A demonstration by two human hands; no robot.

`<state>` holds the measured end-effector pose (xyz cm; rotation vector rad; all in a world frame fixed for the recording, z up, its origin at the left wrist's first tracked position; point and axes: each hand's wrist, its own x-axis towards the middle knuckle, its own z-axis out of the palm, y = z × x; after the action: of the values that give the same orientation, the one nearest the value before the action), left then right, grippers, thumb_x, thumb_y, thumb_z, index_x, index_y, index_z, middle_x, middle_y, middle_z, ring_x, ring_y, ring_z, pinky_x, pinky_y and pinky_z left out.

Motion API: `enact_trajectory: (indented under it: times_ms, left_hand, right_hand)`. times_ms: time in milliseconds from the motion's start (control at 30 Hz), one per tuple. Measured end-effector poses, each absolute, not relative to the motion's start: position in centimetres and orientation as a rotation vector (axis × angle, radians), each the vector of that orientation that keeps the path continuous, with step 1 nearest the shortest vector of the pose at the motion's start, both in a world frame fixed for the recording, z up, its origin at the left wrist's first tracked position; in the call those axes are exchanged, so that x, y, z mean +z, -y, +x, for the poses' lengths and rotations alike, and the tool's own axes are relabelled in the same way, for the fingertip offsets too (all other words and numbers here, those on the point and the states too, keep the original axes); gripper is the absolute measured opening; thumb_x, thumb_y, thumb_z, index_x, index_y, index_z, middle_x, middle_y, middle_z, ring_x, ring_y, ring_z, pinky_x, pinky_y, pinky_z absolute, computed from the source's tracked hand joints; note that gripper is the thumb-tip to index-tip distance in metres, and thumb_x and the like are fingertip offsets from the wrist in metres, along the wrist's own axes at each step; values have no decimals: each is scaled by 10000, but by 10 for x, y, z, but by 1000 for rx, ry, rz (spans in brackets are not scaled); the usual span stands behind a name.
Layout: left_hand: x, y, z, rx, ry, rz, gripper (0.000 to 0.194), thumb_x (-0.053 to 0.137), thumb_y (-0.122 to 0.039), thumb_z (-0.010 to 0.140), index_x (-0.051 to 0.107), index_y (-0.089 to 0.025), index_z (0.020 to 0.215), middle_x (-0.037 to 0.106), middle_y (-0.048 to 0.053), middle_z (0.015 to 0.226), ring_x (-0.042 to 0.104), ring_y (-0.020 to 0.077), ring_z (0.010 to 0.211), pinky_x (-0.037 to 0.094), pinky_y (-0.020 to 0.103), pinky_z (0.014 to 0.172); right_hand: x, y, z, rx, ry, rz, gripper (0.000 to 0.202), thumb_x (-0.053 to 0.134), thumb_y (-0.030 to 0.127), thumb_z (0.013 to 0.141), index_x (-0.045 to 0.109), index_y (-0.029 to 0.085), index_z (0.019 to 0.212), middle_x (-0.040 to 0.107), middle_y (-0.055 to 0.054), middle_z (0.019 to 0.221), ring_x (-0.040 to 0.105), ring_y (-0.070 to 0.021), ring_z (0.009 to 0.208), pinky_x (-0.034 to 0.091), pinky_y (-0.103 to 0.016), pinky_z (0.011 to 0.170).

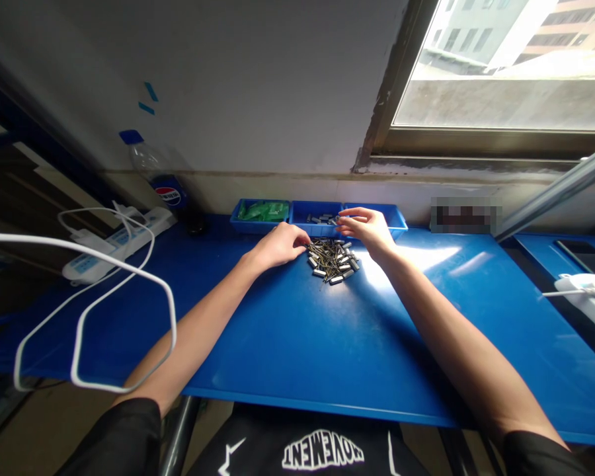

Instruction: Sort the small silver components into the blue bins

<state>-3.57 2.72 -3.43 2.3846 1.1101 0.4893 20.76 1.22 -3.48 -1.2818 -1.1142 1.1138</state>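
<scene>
A pile of brass-coloured screws and silvery metal cylinders (331, 260) lies on the blue table (277, 330). My left hand (283, 244) rests at the pile's left edge, its fingers curled together; what they pinch, if anything, is too small to make out. Above the front rim of the middle blue bin (315, 229) is my right hand (364, 228), thumb and fingers closed around a small metal part (336, 220). More small metal parts (320, 219) lie inside that bin. The left bin (260, 228) holds green plastic packets (264, 211). The right bin (397, 218) is partly hidden by my right hand.
A cola bottle (168, 192) stands at the back left, beside a white power strip (94, 261). White cables (171, 304) loop over the left side, across my left forearm. At the far right lies another white power strip (590, 297). A wall and window (486, 142) rise behind the table.
</scene>
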Motion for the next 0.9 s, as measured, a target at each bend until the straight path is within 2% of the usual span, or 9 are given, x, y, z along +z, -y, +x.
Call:
enact_trajectory:
  times_ms: [300,533,733,900]
  left_hand:
    - [-36,-30,-40,390,-1223,2483,187,677,-198,838,821,-190,956,810,80,948,755,223,839,583,271,738]
    - [-33,-22,-32,270,-1231,2615,236,633,-174,888,814,-220,1033,804,77,1066,753,254,969,569,317,842]
    - [-36,-20,-29,138,-1260,2700,159,585,-213,937,742,-202,954,761,84,1043,724,240,908,526,297,737]
    - [-36,-20,-34,77,-1263,2697,152,527,-264,978,666,-202,983,728,92,1043,693,221,834,472,288,647]
  right_hand:
    - [-22,-8,215,1043,1444,-1347,144,737,240,834,747,153,949,775,-72,791,705,-145,643,572,-232,585]
    - [-5,-1,230,895,2010,-1483,203,731,322,856,778,188,1001,788,-55,810,743,-191,732,547,-260,644]
    - [4,2,232,906,2110,-1433,257,705,366,893,774,202,1078,795,-48,852,741,-195,771,532,-270,689]
    - [0,1,233,915,2184,-1420,269,698,360,902,768,207,1111,796,-42,880,729,-184,783,519,-262,693]
